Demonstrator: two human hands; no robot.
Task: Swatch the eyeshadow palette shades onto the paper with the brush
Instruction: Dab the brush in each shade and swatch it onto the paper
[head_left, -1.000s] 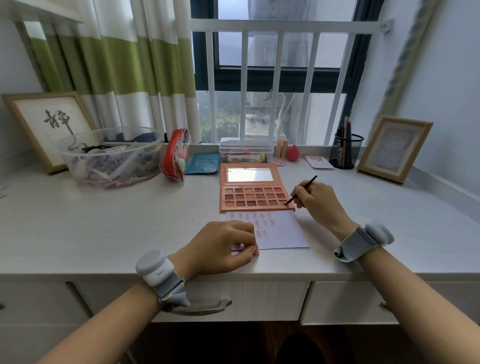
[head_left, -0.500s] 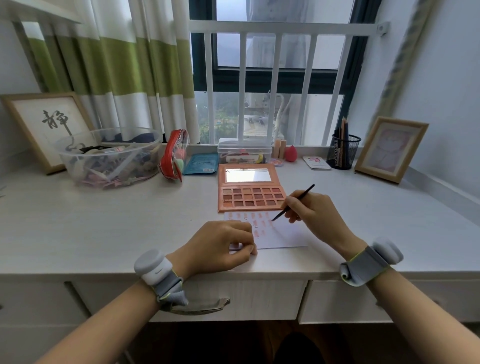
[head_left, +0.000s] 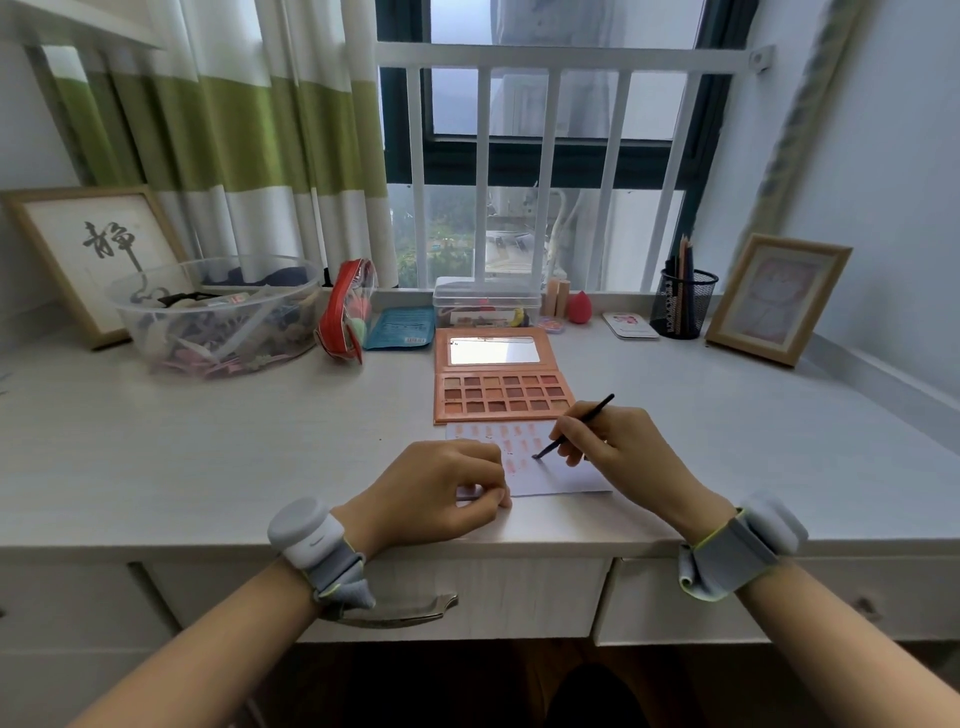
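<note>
While the right hand (head_left: 621, 449) pinches a thin black brush (head_left: 574, 426) between thumb and fingers, the brush tip touches the paper (head_left: 561, 475) just left of that hand, beside rows of small pink and peach swatches. Its handle slants up and to the right, past the knuckles. The left hand (head_left: 441, 493) is curled loosely, fingers bent under, resting on the paper's near-left corner and covering that part of the sheet; it grips nothing that can be seen. Both hands lie close together, the paper between them.

Just beyond the hands, touching the paper's far edge, sits the palette (head_left: 501, 382), open flat, its mirror lid laid back away from the hands and its rows of warm shades facing up. Farther off to the left of the left hand stands a clear bowl (head_left: 218, 312) full of small items, with a red pouch (head_left: 345, 312) beside it. Well beyond the right hand is a mesh pencil cup (head_left: 683, 304), and a framed picture (head_left: 776, 299) leans to its right. Each wrist wears a grey band with a white puck. All of it rests on a pale desk (head_left: 208, 457).
</note>
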